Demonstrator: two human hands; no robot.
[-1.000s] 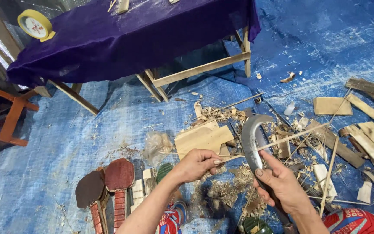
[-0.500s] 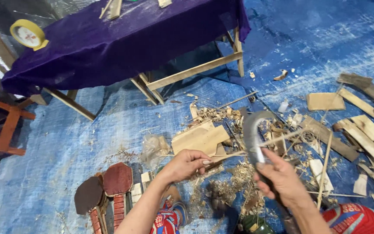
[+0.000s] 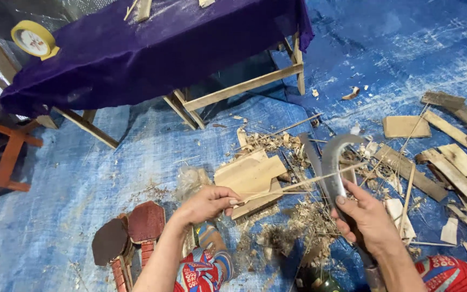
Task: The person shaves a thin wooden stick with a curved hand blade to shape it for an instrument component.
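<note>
A: What was in the hands?

B: Right hand [image 3: 371,219] was wrapped round the handle of a curved knife [image 3: 333,162]: dull grey steel, sickle-shaped, hook end up. Fingers clamped tight on it. Left hand [image 3: 207,203] pinched one end of a thin stick [image 3: 304,181], fingers together on it. Stick was pale, straight, very slim, running from the left hand up and right to the blade and touching it about mid-curve.

A: Surroundings?

B: Blue tarp [image 3: 136,162] on the floor, woven, crinkled, dusty. Flat pale board [image 3: 249,176] just behind the stick, with curly shavings [image 3: 304,219] heaped beneath the hands. Rough split wood offcuts [image 3: 449,157] scattered to the right, some weathered grey. Bench [image 3: 244,89] with a bare timber frame behind, draped in purple cloth [image 3: 152,48], smooth with a slight sheen. Round yellow clock [image 3: 33,40] at its left end. Two dark brown paddle-shaped pieces [image 3: 128,232] lower left.

A: Any change over the last second?

B: Minimal. Same grips on both hands, stick stayed against the blade. Hands sat slightly lower in view; the bench and clock drifted a bit with the head.
</note>
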